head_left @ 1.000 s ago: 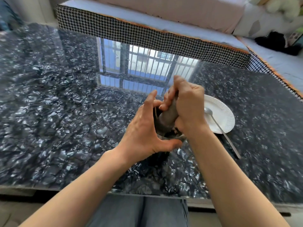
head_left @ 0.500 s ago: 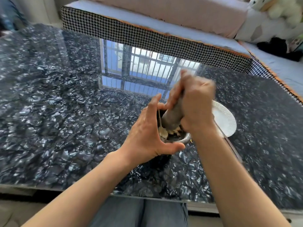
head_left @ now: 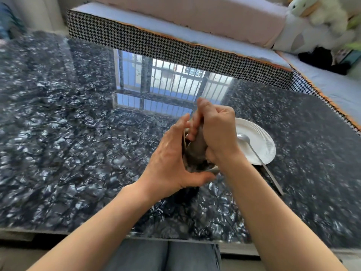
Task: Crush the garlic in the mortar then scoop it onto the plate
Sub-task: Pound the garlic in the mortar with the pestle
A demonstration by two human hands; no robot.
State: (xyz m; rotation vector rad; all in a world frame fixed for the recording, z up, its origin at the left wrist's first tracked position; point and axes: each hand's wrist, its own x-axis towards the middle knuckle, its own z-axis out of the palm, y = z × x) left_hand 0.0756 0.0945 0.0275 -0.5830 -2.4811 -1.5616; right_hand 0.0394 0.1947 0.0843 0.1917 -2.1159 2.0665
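- Driving the pestle (head_left: 196,148) back down into the mortar (head_left: 212,170) after the lifted stroke of half a second ago; garlic bits that were showing pale then now being covered by hand and pestle.
- Meaning, by judgement: still pounding, crushing stage not finished, scooping not yet begun.
- Wrapping the right hand (head_left: 216,132) in a closed fist round the upper part of the pestle, thumb pointing up toward the top of the frame; a full grip, no gap showing.
- Cupping the left hand (head_left: 170,163) round the near and left side of the mortar, fingers curved up its wall, thumb lying across the near rim, steadying it on the dark patterned desk (head_left: 68,153).
- Keeping the pestle's long axis steeply tilted, thick end down toward the lower left, handle end hidden in the fist toward the upper right.
- Sitting at the centre of the frame, the mortar mostly hidden; garlic inside impossible to make out.
- Waiting just right of the mortar: the white paper plate (head_left: 261,153), with the spoon (head_left: 254,151) lying bowl on the plate, handle running toward the lower right onto the desk.
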